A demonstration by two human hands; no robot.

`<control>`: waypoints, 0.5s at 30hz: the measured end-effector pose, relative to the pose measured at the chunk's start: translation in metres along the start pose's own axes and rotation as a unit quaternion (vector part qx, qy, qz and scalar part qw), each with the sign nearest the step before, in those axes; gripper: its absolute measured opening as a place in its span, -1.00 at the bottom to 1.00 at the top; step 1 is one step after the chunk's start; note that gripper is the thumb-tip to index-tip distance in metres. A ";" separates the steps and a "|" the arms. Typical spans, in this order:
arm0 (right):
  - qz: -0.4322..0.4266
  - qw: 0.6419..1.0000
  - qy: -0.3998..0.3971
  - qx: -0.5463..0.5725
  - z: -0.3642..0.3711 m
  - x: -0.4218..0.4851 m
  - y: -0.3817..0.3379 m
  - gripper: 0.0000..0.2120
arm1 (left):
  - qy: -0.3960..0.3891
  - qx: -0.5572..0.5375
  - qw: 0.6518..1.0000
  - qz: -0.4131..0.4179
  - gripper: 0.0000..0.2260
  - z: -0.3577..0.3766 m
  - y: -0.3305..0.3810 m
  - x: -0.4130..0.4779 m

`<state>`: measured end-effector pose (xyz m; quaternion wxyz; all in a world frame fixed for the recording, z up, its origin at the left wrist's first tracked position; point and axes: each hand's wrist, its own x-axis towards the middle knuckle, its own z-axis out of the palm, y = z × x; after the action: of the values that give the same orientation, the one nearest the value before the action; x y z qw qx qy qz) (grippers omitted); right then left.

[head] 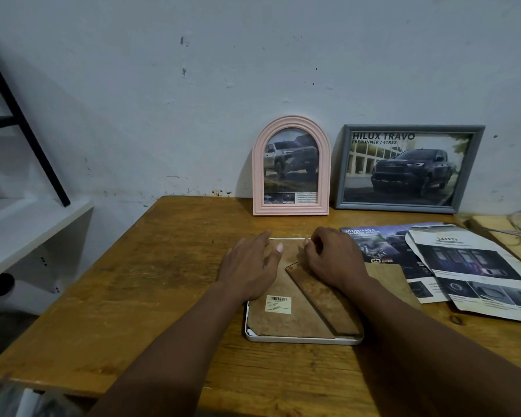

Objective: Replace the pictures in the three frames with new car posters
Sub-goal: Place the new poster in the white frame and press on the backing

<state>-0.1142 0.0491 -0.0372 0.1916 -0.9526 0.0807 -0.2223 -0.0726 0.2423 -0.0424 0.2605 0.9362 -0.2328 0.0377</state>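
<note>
Two stood filled at wall: pink frame [291,167], grey frame [408,168]. White frame [301,339] lay face down on surface [163,266]. Left hand [250,269] flat on backing board [283,320]; right hand [331,260] curled at far edge, grip unclear. Board likely needed even pressure, corners seated.

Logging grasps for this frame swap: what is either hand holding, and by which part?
Nothing is lifted. The left hand rests flat on the backing board; the right hand curls its fingers at the board's top edge, grip unclear.
</note>
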 end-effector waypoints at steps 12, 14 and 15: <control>-0.010 0.994 -0.077 -0.081 -0.001 -0.024 -0.018 -0.59 | -0.114 0.021 0.991 -0.066 -0.33 0.004 0.013 -0.017; -0.010 0.994 -0.071 -0.084 0.000 -0.024 -0.016 -0.60 | -0.089 0.018 0.993 -0.069 -0.35 0.004 0.014 -0.019; -0.010 0.994 -0.068 -0.089 0.000 -0.024 -0.016 -0.60 | -0.072 0.015 0.995 -0.073 -0.36 0.005 0.015 -0.020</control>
<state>-0.1340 0.0696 -0.0403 0.1090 -0.9795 0.0771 -0.1507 -0.0976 0.2368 -0.0431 0.2308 0.9550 -0.1808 -0.0450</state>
